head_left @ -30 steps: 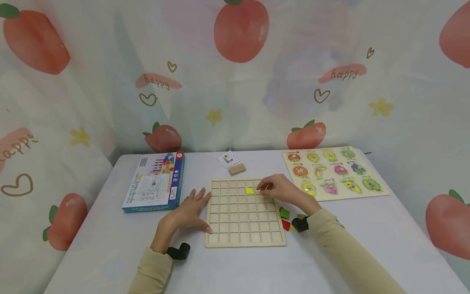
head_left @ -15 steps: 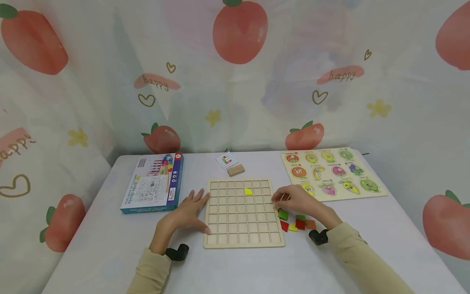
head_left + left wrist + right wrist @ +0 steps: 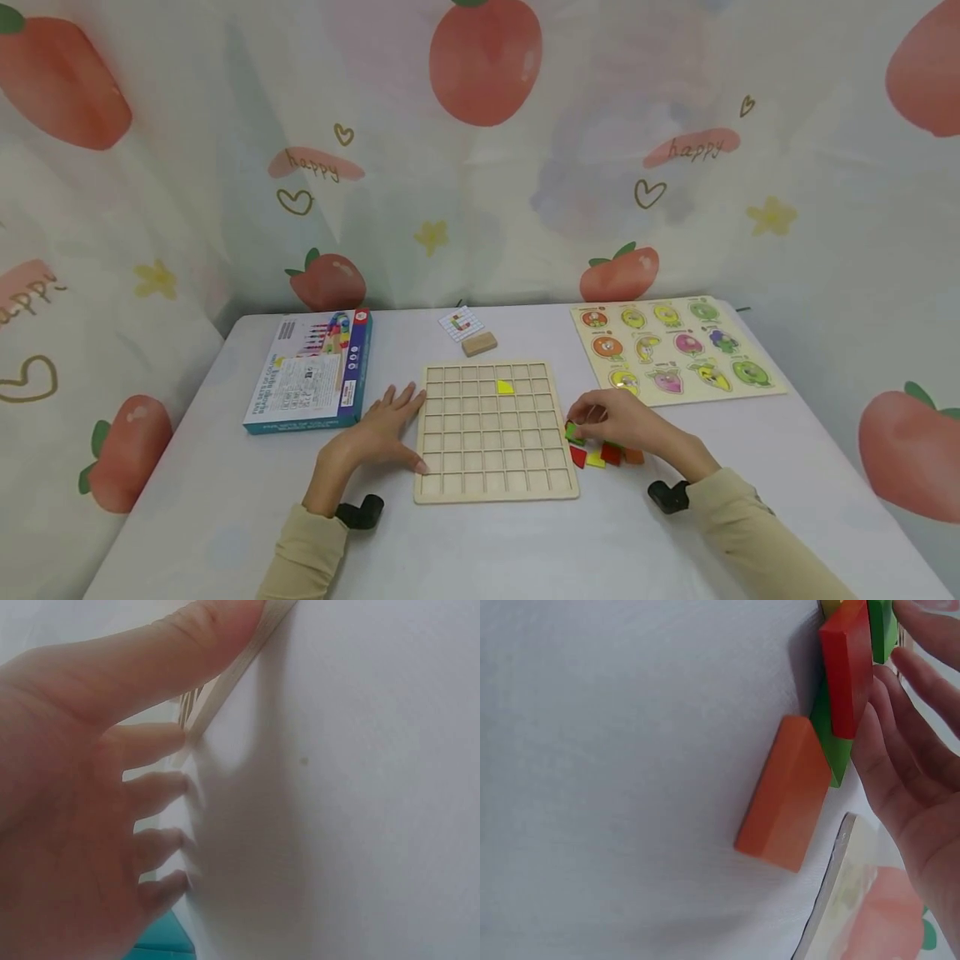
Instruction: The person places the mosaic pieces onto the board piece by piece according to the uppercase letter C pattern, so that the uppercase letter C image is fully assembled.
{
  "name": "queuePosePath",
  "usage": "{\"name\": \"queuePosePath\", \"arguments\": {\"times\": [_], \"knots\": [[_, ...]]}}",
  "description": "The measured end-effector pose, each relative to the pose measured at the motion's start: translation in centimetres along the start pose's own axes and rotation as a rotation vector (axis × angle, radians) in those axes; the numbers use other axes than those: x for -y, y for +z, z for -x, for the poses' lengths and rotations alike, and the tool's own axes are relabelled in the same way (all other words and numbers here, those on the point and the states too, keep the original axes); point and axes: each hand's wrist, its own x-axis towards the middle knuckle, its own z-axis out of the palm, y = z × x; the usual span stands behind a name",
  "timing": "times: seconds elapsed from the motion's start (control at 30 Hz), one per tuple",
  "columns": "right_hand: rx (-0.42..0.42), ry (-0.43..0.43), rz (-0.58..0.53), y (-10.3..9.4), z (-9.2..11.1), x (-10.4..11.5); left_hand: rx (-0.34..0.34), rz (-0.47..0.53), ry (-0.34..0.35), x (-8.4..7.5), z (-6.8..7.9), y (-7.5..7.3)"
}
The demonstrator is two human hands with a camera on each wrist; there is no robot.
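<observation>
A square wooden grid board point(image 3: 495, 502) lies on the table, with one yellow tile point(image 3: 506, 387) in a cell of its upper part. Against the board's left edge my left hand point(image 3: 378, 435) rests with fingers spread; in the left wrist view the thumb point(image 3: 217, 630) touches the wooden edge. My right hand point(image 3: 626, 423), just off the board's right side, pinches a green tile point(image 3: 573, 432) between thumb and fingertips. Below that hand lie loose tiles: a red one point(image 3: 847, 675), an orange one point(image 3: 784, 795), a yellow one point(image 3: 596, 460) and another green one point(image 3: 832, 742).
A boxed set point(image 3: 307, 371) lies at the left. Behind the board are a small patterned card point(image 3: 461, 323) and a wooden block point(image 3: 479, 343). A fruit puzzle board point(image 3: 678, 350) lies at the back right, and a printed curtain point(image 3: 480, 208) hangs behind the table.
My right hand has moved from the board, beside the yellow tile, right and toward me to the loose tiles, where it has taken hold of a green one. The left hand keeps its place.
</observation>
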Motion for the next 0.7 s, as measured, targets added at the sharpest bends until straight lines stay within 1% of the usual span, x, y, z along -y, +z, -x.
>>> {"name": "queuePosePath", "arguments": {"times": [0.17, 0.3, 0.7], "knots": [[0.007, 0.015, -0.014, 0.07, -0.02, 0.27, -0.007, -0.008, 0.005, 0.09, -0.07, -0.12], [0.005, 0.027, -0.011, 0.21, -0.03, 0.44, -0.006, 0.004, 0.001, -0.03, -0.02, -0.24], [-0.038, 0.017, -0.07, 0.15, -0.2, -0.08, 0.0, -0.004, -0.009, 0.08, -0.16, 0.04]]}}
